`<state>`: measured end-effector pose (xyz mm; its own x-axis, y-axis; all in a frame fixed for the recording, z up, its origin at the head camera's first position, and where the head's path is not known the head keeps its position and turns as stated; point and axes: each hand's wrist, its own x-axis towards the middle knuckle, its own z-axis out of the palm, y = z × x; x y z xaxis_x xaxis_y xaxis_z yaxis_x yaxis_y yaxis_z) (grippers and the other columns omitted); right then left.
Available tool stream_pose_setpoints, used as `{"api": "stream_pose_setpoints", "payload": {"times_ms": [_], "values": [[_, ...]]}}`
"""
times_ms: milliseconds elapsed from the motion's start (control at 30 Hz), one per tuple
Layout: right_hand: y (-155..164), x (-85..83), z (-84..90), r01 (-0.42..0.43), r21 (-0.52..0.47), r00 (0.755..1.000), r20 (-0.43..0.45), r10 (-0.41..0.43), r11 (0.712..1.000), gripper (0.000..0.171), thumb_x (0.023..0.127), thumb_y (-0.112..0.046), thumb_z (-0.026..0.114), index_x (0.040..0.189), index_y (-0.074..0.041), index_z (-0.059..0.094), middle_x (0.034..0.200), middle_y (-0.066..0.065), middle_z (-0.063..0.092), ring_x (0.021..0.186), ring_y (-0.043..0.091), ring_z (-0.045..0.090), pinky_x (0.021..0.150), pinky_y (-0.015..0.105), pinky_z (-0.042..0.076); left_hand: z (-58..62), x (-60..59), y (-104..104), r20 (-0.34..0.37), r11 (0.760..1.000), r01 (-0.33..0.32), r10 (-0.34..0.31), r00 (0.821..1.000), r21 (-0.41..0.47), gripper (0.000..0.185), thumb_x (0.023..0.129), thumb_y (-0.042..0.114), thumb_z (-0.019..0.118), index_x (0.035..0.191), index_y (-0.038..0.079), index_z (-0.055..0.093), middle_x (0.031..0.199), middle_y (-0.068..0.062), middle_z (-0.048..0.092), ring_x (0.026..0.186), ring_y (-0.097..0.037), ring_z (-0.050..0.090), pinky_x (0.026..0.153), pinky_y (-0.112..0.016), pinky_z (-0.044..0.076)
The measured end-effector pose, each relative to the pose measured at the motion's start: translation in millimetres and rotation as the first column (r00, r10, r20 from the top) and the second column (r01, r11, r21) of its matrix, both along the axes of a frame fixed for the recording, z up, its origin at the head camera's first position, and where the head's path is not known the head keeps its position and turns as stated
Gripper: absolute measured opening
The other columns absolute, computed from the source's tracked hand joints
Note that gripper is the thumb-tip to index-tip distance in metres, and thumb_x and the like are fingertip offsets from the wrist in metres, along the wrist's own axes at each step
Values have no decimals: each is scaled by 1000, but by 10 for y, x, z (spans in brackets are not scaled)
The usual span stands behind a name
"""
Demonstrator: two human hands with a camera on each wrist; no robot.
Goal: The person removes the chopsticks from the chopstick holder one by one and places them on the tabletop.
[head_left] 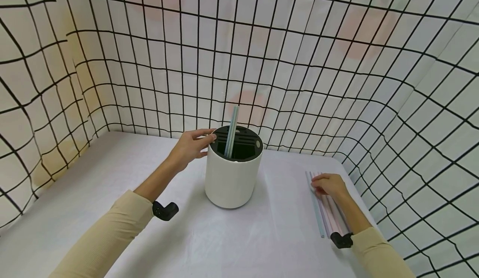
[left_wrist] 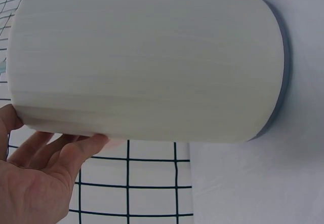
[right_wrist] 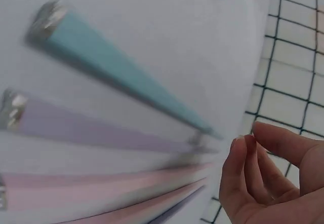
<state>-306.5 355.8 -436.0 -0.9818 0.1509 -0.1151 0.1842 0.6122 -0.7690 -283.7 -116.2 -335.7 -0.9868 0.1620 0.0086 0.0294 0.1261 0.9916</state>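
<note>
A white cylindrical utensil holder (head_left: 233,182) with a black slotted top (head_left: 241,135) stands upright on the table. A few pale blue-green chopsticks (head_left: 231,132) lean upright in its front opening. My left hand (head_left: 191,147) holds the holder's upper left side, fingertips at the rim; the left wrist view shows its fingers against the white wall (left_wrist: 152,67). At the right, my right hand (head_left: 330,185) hovers by the far ends of a row of chopsticks. In the right wrist view, its fingers are loosely curled, with nothing visible between them. A blue chopstick (right_wrist: 111,67) and a purple one (right_wrist: 91,125) lie nearest.
Pink chopsticks (right_wrist: 101,186) lie in the same row, with shiny silver butt ends. A black wire grid (head_left: 179,82) rises behind the white-covered table (head_left: 232,244) and along both sides. A black wrist device (head_left: 164,210) sits at the left cuff.
</note>
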Motion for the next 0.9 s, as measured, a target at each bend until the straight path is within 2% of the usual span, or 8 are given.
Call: {"api": "stream_pose_setpoints", "payload": {"times_ms": [133, 333, 467, 533, 667, 767, 833, 900], "values": [[-175, 18, 232, -21, -32, 999, -50, 20, 999, 32, 95, -15, 69, 119, 5, 70, 105, 14, 74, 81, 18, 70, 71, 25, 64, -1, -7, 2, 0, 1000, 0, 0, 1000, -3, 45, 103, 30, 63, 146, 17, 57, 144, -12, 57, 134, -26, 56, 104, -44, 56], [-590, 99, 689, -119, -84, 983, -147, 106, 989, 33, 97, -22, 68, 123, -1, 68, 115, 18, 72, 84, 10, 71, 82, 25, 64, 1, -4, 0, 4, 1000, -1, 1, 1000, -3, 46, 103, 30, 63, 146, 16, 57, 144, -13, 57, 135, -26, 56, 104, -43, 56], [-933, 174, 1006, -187, -127, 972, -168, 164, 974, 35, 96, -24, 71, 125, -5, 68, 118, 17, 72, 88, 13, 73, 97, 35, 60, 3, -2, 0, 8, 1000, -2, 2, 1000, -8, 47, 103, 31, 63, 147, 17, 56, 145, -12, 57, 135, -26, 55, 104, -44, 56], [-1117, 213, 1145, -216, -134, 966, -173, 192, 967, 35, 95, -26, 72, 125, -9, 69, 117, 15, 72, 92, 16, 74, 106, 44, 55, 7, 0, 1, 8, 1000, -2, 2, 1000, -9, 47, 103, 31, 63, 147, 17, 56, 146, -12, 56, 136, -26, 55, 105, -44, 55], [-1463, 295, 1377, -299, -148, 943, -197, 268, 943, 33, 94, -28, 73, 123, -13, 70, 119, 11, 73, 103, 26, 73, 117, 60, 40, 8, 4, 1, 5, 1000, 1, -1, 1000, -7, 47, 103, 31, 63, 147, 17, 55, 146, -12, 56, 136, -26, 55, 105, -45, 55], [-1692, 349, 1509, -356, -168, 923, -217, 318, 919, 34, 94, -28, 73, 124, -12, 70, 120, 9, 74, 109, 31, 71, 118, 65, 34, 7, 1, 3, 1, 1000, 6, -6, 1000, -5, 47, 103, 31, 62, 147, 16, 55, 146, -12, 56, 136, -26, 55, 105, -45, 55], [-1833, 370, 1572, -389, -182, 909, -232, 345, 903, 34, 94, -26, 74, 124, -10, 70, 120, 10, 74, 109, 32, 71, 117, 64, 37, 6, -1, 2, -1, 1000, 8, -8, 1000, -4, 47, 103, 31, 62, 147, 16, 55, 147, -12, 56, 136, -26, 55, 105, -44, 55], [-1961, 376, 1611, -427, -192, 892, -252, 377, 883, 34, 94, -22, 74, 123, -6, 70, 121, 12, 73, 108, 34, 71, 113, 57, 46, 7, -1, -1, -3, 1000, 8, -8, 1000, -5, 47, 103, 31, 62, 147, 16, 55, 147, -12, 55, 136, -26, 55, 104, -44, 55]]}}
